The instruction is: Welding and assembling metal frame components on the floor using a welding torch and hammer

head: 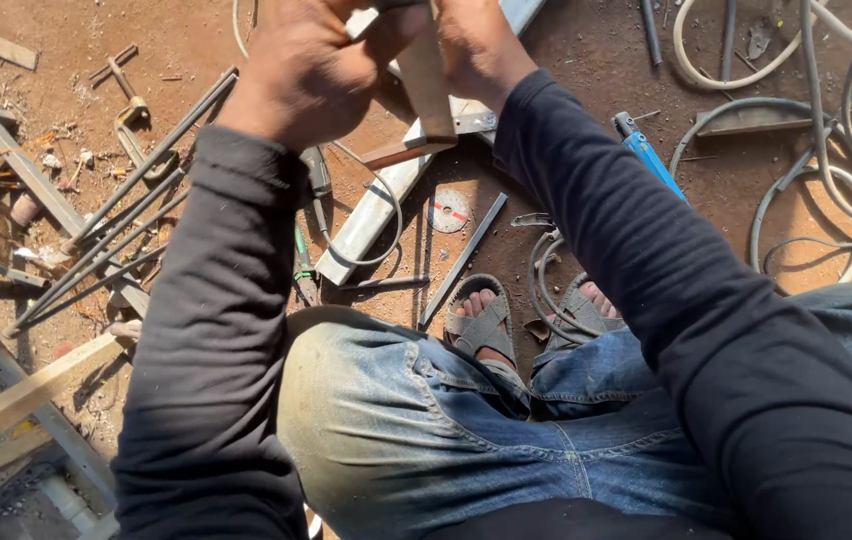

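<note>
My left hand (306,70) and my right hand (481,45) are both closed on an L-shaped metal try square (426,95) at the top middle of the head view. Its flat blade runs down between the hands and ends in a short angled foot just above a long pale metal channel (371,215) lying on the dirt. Both arms wear dark long sleeves. I squat in blue jeans with grey sandals (481,325) on my feet.
A bundle of thin steel rods (116,225) lies at the left, beside metal angle frames (21,165) and wood strips (16,400). A cutting disc (448,211), a flat bar (463,258), a blue-handled tool (646,155) and coiled cables (826,190) lie on the ground.
</note>
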